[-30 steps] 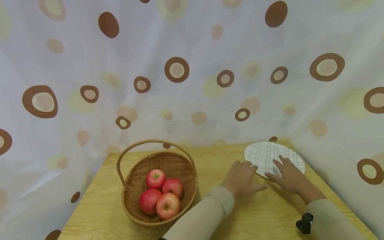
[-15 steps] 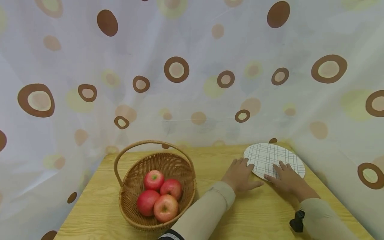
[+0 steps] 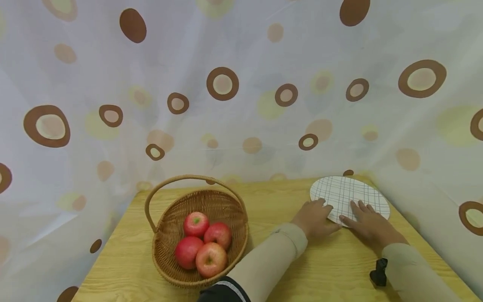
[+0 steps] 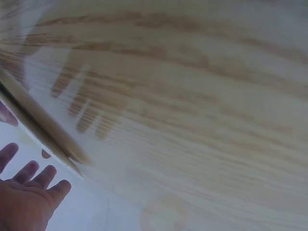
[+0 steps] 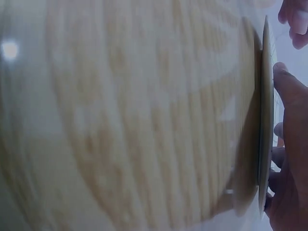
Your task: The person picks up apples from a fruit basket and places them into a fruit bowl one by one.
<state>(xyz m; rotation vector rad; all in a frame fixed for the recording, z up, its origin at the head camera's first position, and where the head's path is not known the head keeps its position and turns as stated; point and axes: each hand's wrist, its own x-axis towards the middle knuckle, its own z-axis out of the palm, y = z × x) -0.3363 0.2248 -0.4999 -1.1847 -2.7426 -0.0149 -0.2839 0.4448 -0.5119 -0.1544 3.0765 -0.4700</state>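
A thin, flat white plate [image 3: 341, 188] with a dark grid pattern lies at the back right of the table. My left hand [image 3: 314, 219] is at its left front edge, fingertips over the rim and thumb pointing right. The right hand [image 3: 371, 224] rests on the plate's front part, fingers spread and pointing away from me. In the left wrist view the loosely extended fingers of the left hand [image 4: 29, 202] are close to the rim. From the right wrist, the plate [image 5: 265, 125] shows edge-on, with the right hand [image 5: 296, 130] along its upper face.
A wicker basket [image 3: 166, 235] with a tall handle stands on the left half of the wooden table [image 3: 120, 251], holding several red apples [image 3: 211, 260]. A spotted white sheet [image 3: 249, 46] encloses the back and sides. A black wrist camera [image 3: 379, 272] hangs at the right sleeve.
The right hand has come down onto the plate. My left hand has shifted slightly right, its fingertips now over the rim. The basket and apples stay in place; the head view has shifted slightly.
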